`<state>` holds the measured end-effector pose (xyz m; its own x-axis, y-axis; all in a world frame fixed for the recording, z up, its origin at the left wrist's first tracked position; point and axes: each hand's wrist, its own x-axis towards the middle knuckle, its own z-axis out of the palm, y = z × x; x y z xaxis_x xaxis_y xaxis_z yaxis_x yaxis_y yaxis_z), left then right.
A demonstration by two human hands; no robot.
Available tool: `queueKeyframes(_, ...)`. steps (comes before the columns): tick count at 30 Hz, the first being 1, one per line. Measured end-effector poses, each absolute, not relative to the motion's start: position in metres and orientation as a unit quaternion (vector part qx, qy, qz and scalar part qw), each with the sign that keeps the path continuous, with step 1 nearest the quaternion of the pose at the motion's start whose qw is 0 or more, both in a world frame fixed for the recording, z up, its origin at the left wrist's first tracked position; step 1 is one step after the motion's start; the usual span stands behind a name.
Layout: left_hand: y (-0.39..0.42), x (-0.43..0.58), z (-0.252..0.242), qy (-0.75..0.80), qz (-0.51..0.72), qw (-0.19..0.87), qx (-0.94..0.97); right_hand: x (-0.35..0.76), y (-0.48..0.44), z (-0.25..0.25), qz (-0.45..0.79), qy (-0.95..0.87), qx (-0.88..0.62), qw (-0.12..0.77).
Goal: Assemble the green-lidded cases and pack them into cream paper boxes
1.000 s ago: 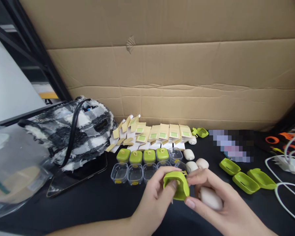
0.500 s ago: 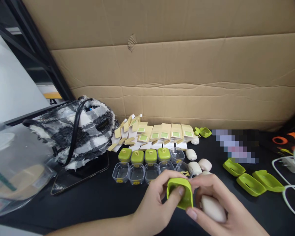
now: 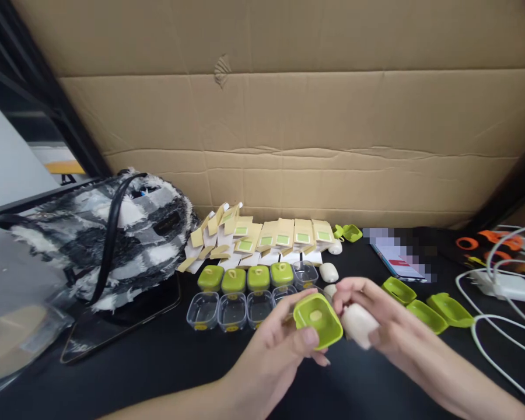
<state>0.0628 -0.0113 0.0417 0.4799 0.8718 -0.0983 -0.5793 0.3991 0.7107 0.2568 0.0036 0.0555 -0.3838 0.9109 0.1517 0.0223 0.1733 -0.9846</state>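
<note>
My left hand [image 3: 276, 350] grips a lime-green silicone cover [image 3: 318, 319], its hollow side turned toward me. My right hand [image 3: 378, 322] is closed round a cream-coloured oval case [image 3: 357, 324], held right beside the cover's open mouth. Both hands hover above the black table [image 3: 157, 361], just in front of a row of clear plastic boxes [image 3: 231, 309].
Behind the clear boxes stand several boxes with green covers [image 3: 245, 279] and a row of tan cards [image 3: 271, 236]. More cream cases [image 3: 329, 272] and green covers [image 3: 429, 309] lie to the right. A furry black-and-white bag [image 3: 100, 239] sits left, white cables [image 3: 499, 303] right, cardboard wall [image 3: 289, 116] behind.
The left hand has turned the green cover so its hollow faces the camera. The right hand has lifted the cream case and brought it up beside the cover's mouth.
</note>
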Motion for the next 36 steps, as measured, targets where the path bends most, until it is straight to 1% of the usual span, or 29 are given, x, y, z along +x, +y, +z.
queueKeyframes(3, -0.008, 0.062, 0.040, 0.210, 0.426, 0.828, 0.297, 0.270, 0.013, 0.061, 0.522, -0.597, -0.415, 0.447)
queueKeyframes(5, -0.007, 0.062, 0.036, 0.209, 0.394, 0.856, 0.262, 0.273, 0.016, 0.063, 0.534, -0.578, -0.419, 0.453)
queueKeyframes(9, -0.007, 0.063, 0.026, 0.257, 0.352, 0.873, 0.220, 0.269, 0.016, 0.062, 0.585, -0.565, -0.389, 0.433)
queueKeyframes(12, -0.008, 0.065, 0.020, 0.259, 0.336, 0.880, 0.212, 0.265, 0.011, 0.057, 0.579, -0.578, -0.392, 0.422)
queueKeyframes(14, -0.008, 0.067, 0.015, 0.242, 0.322, 0.893, 0.200, 0.263, 0.008, 0.053, 0.543, -0.626, -0.390, 0.402)
queueKeyframes(17, -0.005, 0.069, 0.007, 0.207, 0.292, 0.915, 0.189, 0.258, 0.001, 0.045, 0.455, -0.703, -0.385, 0.387)
queueKeyframes(22, -0.004, 0.066, 0.003, 0.199, 0.258, 0.925, 0.194, 0.244, -0.007, 0.036, 0.195, -0.816, -0.366, 0.404)
queueKeyframes(24, -0.004, 0.065, 0.002, 0.198, 0.250, 0.930, 0.184, 0.240, -0.008, 0.036, 0.124, -0.843, -0.345, 0.395)
queueKeyframes(28, -0.002, 0.067, -0.012, 0.172, 0.263, 0.935, 0.166, 0.235, -0.005, 0.037, 0.038, -0.888, -0.292, 0.352)
queueKeyframes(31, 0.003, 0.069, -0.031, 0.168, 0.245, 0.941, 0.164, 0.233, -0.003, 0.035, -0.012, -0.902, -0.283, 0.327)
queueKeyframes(34, 0.005, 0.070, -0.042, 0.175, 0.236, 0.941, 0.167, 0.234, -0.002, 0.030, -0.026, -0.904, -0.289, 0.314)
queueKeyframes(36, 0.003, 0.069, -0.038, 0.175, 0.237, 0.942, 0.162, 0.235, -0.003, 0.025, -0.008, -0.903, -0.300, 0.307)
